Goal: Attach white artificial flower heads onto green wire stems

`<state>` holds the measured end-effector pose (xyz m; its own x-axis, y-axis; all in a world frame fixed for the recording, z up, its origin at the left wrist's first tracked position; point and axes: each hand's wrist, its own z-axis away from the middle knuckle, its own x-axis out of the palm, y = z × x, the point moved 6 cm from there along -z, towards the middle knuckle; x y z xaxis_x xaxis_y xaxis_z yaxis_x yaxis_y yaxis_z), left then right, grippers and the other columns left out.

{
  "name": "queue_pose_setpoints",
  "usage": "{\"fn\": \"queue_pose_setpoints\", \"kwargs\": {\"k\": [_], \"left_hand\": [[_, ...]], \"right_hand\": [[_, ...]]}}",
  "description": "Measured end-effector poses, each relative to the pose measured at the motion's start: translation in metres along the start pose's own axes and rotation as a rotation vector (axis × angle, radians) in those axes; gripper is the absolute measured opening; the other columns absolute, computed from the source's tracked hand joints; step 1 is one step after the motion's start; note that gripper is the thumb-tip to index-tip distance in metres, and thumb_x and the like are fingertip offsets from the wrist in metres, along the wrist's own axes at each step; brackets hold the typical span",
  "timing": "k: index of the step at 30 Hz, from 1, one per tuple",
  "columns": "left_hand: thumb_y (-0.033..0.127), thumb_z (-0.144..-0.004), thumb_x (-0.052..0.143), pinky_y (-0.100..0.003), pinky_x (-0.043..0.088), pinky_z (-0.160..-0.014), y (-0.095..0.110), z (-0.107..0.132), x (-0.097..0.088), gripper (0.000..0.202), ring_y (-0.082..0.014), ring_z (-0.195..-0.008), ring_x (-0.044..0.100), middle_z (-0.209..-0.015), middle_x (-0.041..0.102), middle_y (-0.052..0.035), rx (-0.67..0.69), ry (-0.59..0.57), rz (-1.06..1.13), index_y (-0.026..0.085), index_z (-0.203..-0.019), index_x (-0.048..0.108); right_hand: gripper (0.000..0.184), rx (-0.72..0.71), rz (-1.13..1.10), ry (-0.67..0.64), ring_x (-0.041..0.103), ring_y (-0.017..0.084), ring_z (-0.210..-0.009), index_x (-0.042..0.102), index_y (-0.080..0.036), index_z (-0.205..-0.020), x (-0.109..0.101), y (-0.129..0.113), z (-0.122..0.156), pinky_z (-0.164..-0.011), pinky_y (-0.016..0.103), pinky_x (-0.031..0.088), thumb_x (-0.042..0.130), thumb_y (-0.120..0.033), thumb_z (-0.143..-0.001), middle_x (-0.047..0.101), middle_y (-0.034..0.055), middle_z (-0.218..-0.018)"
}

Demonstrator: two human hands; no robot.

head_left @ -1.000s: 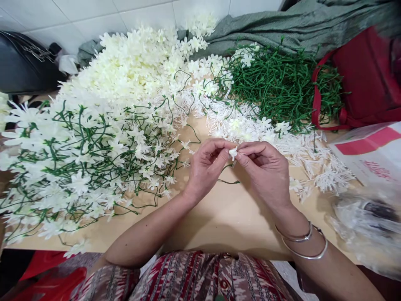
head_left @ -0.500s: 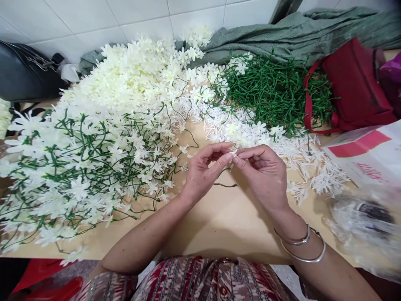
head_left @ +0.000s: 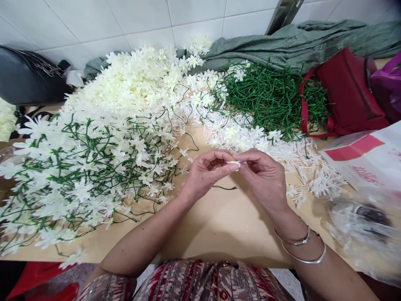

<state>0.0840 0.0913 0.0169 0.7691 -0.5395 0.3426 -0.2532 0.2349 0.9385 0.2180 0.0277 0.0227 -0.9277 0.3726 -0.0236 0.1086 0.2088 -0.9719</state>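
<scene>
My left hand (head_left: 209, 170) and my right hand (head_left: 262, 172) meet over the middle of the table, fingertips pinched together. Between them is a small white artificial flower (head_left: 233, 163), mostly covered by the fingers. A green plastic stem (head_left: 224, 187) shows below the hands; whether it joins the flower is hidden. Left of the hands lies a heap of white flowers on green stems (head_left: 103, 163). Just beyond the right hand spread many thin white flower pieces (head_left: 294, 156), with a few loose white blossoms (head_left: 275, 136) on them.
A pile of loose white blossoms (head_left: 134, 75) and a pile of green stems (head_left: 266, 96) stand at the back. On the right are a red bag (head_left: 352, 92), a white paper bag (head_left: 369, 163) and clear plastic (head_left: 347, 217). A black bag (head_left: 28, 77) sits far left; green cloth (head_left: 282, 48) lines the wall.
Both hands stay together in nearly the same spot, their fingers shifted on the white flower. Less of the green stem shows beneath them. The whole view has tilted slightly.
</scene>
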Motion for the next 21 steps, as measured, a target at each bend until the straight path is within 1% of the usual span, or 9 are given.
{"fn": "queue_pose_setpoints", "kwargs": {"k": [3, 5, 8, 9, 11, 13, 15, 18, 21], "left_hand": [[0.051, -0.078, 0.092, -0.028, 0.056, -0.081, -0.002, 0.002, -0.004, 0.040, -0.0133, -0.083, 0.066, -0.088, 0.072, -0.0009, 0.000, 0.048, -0.038, 0.021, -0.097, 0.075], [0.049, -0.086, 0.087, -0.028, 0.056, -0.082, 0.001, 0.002, -0.009, 0.035, -0.0137, -0.084, 0.066, -0.092, 0.073, -0.0013, 0.045, 0.097, -0.110, 0.022, -0.104, 0.074], [0.041, -0.096, 0.076, -0.029, 0.055, -0.085, 0.016, 0.002, -0.016, 0.020, -0.0141, -0.086, 0.066, -0.098, 0.073, -0.0029, 0.186, 0.155, -0.335, 0.021, -0.100, 0.073], [0.037, -0.098, 0.074, -0.028, 0.054, -0.083, 0.021, 0.002, -0.017, 0.016, -0.0139, -0.084, 0.066, -0.097, 0.073, -0.0029, 0.226, 0.138, -0.443, 0.021, -0.098, 0.072], [0.029, -0.099, 0.071, -0.027, 0.052, -0.078, 0.024, 0.002, -0.014, 0.010, -0.0132, -0.079, 0.065, -0.091, 0.073, -0.0023, 0.265, 0.014, -0.688, 0.020, -0.095, 0.072], [0.022, -0.095, 0.074, -0.027, 0.051, -0.072, 0.019, 0.003, -0.009, 0.004, -0.0134, -0.076, 0.065, -0.092, 0.073, -0.0029, 0.248, -0.161, -0.925, 0.019, -0.096, 0.072], [0.018, -0.093, 0.076, -0.028, 0.051, -0.073, 0.011, 0.006, -0.006, 0.010, -0.0155, -0.080, 0.067, -0.100, 0.074, -0.0055, 0.204, -0.271, -1.146, 0.017, -0.100, 0.071], [0.019, -0.101, 0.064, -0.031, 0.052, -0.079, 0.002, 0.010, -0.002, 0.006, -0.0191, -0.088, 0.069, -0.108, 0.075, -0.0086, 0.143, -0.310, -1.397, 0.016, -0.102, 0.069], [0.017, -0.107, 0.049, -0.030, 0.051, -0.079, -0.001, 0.011, 0.003, 0.021, -0.0182, -0.085, 0.067, -0.101, 0.074, -0.0085, 0.120, -0.349, -1.507, 0.016, -0.098, 0.068]], "right_hand": [[0.003, -0.062, 0.034, 0.042, 0.063, 0.017, -0.078, 0.078, -0.027, -0.092, -0.004, -0.006, -0.003, -0.070, 0.033, 0.046, 0.078, -0.024, -0.093, 0.071, -0.0009, -0.083], [0.004, -0.108, 0.055, 0.107, 0.063, 0.018, -0.081, 0.077, -0.026, -0.089, -0.010, -0.011, -0.005, -0.072, 0.034, 0.048, 0.080, -0.027, -0.092, 0.069, 0.0003, -0.085], [0.011, -0.145, 0.086, 0.202, 0.068, 0.022, -0.100, 0.074, -0.027, -0.088, -0.020, -0.015, -0.009, -0.091, 0.042, 0.055, 0.081, -0.035, -0.091, 0.072, 0.0045, -0.101], [0.013, -0.142, 0.080, 0.215, 0.070, 0.023, -0.106, 0.072, -0.028, -0.088, -0.022, -0.015, -0.010, -0.098, 0.045, 0.056, 0.080, -0.037, -0.092, 0.073, 0.0056, -0.107], [0.015, -0.126, 0.037, 0.219, 0.073, 0.025, -0.109, 0.069, -0.028, -0.089, -0.023, -0.014, -0.012, -0.102, 0.049, 0.056, 0.079, -0.038, -0.094, 0.077, 0.0063, -0.111], [0.015, -0.118, -0.008, 0.227, 0.076, 0.024, -0.102, 0.066, -0.028, -0.090, -0.024, -0.013, -0.012, -0.097, 0.049, 0.060, 0.078, -0.037, -0.094, 0.079, 0.0051, -0.102], [0.014, -0.118, -0.020, 0.257, 0.077, 0.023, -0.093, 0.068, -0.029, -0.089, -0.024, -0.011, -0.012, -0.089, 0.046, 0.061, 0.081, -0.034, -0.092, 0.079, 0.0035, -0.092], [0.013, -0.098, 0.004, 0.287, 0.075, 0.022, -0.086, 0.072, -0.030, -0.086, -0.024, -0.006, -0.010, -0.081, 0.042, 0.061, 0.085, -0.030, -0.088, 0.077, 0.0021, -0.087], [0.013, -0.051, 0.023, 0.280, 0.072, 0.020, -0.080, 0.074, -0.031, -0.085, -0.025, 0.001, -0.009, -0.075, 0.040, 0.059, 0.087, -0.031, -0.086, 0.076, 0.0010, -0.084]]}}
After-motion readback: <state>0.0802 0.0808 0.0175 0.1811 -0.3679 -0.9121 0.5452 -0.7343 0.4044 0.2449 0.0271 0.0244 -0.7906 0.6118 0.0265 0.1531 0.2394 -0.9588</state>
